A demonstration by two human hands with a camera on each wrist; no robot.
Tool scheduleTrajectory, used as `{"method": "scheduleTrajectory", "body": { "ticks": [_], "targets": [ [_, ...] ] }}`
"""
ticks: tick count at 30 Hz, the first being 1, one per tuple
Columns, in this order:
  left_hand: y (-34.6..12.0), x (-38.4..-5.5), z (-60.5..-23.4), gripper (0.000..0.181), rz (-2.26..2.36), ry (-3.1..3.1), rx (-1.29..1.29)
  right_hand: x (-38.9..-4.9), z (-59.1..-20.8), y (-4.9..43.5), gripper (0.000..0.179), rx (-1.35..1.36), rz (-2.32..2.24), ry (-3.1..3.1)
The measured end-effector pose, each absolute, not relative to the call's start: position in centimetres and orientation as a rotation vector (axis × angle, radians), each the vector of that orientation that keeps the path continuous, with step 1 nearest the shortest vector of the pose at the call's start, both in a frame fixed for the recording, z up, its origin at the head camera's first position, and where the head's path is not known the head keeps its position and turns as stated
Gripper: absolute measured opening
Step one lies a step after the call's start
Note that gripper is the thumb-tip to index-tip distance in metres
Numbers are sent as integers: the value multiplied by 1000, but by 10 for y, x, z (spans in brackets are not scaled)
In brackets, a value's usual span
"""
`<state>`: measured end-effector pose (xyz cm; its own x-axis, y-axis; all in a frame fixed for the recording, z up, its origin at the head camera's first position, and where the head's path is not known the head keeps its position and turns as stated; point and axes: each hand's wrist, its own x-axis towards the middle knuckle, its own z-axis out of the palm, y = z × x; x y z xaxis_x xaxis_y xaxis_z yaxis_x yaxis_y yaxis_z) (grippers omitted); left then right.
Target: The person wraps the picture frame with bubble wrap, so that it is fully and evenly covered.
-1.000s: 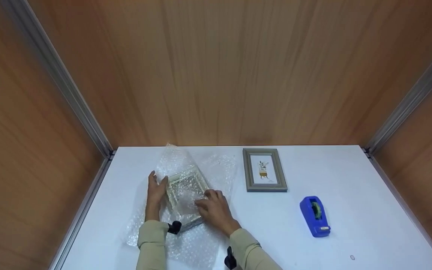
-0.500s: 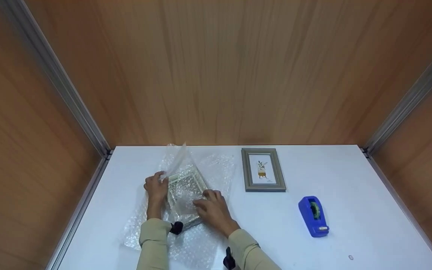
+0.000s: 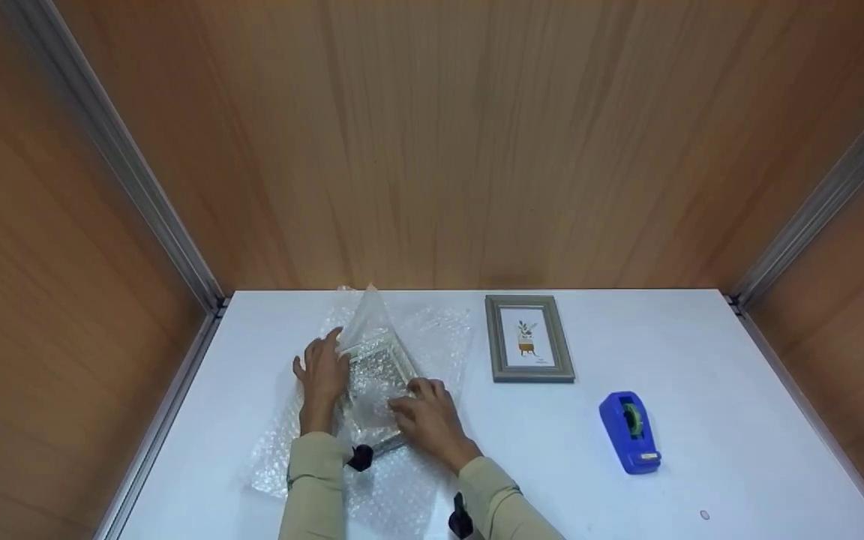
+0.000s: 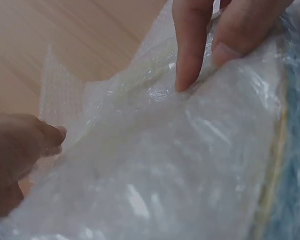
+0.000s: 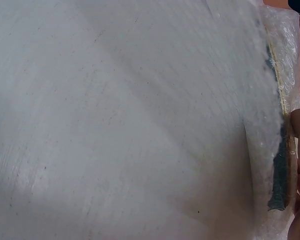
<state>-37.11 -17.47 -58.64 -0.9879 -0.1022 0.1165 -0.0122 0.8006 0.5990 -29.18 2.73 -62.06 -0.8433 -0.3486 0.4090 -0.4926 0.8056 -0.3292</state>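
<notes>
A picture frame with a pale border (image 3: 404,361) lies tilted on clear bubble wrap (image 3: 394,487), part of which covers its face. My left hand (image 3: 322,375) is at the frame's upper left, fingers spread and thumb by the border. In the left wrist view, the fingertips of that left hand (image 4: 20,150) meet a raised flap of wrap (image 4: 62,97). My right hand (image 3: 432,420) lies over the frame's right edge. Its thumb and a straight finger press down on the wrap. The right wrist view shows the wrapped edge at the far right.
A grey picture frame (image 3: 503,360) with a small plant print lies at the back of the white table (image 3: 702,420). Right of it stands a blue tape dispenser (image 3: 631,442). Wood-grain panels (image 3: 432,150) enclose the back and sides.
My left hand has moved up and rightward along the frame's left side. A pointed flap of wrap now stands at the top. The right hand has kept its place.
</notes>
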Motion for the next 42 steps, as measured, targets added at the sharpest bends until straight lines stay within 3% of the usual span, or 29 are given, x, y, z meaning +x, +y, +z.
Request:
{"method": "scheduleTrajectory", "body": {
  "ticks": [9, 17, 27, 34, 42],
  "targets": [
    [-154, -368, -573, 25, -900, -2858, 71, -290, -621, 22, 22, 652, 601, -2654],
    [-139, -368, -565, 42, -794, -2892, 117, -286, -616, 19, 23, 657, 646, -2721],
    [-132, -366, -565, 16, -758, -2749, -27, -284, -611, 15, 24, 618, 680, -2810],
    [-129, -355, -565, 34, -708, -2737, -99, -285, -615, 18, 23, 625, 589, -2788],
    [-126, -342, -564, 28, -615, -2779, -165, -287, -614, 25, 23, 602, 564, -2786]
  ]
}}
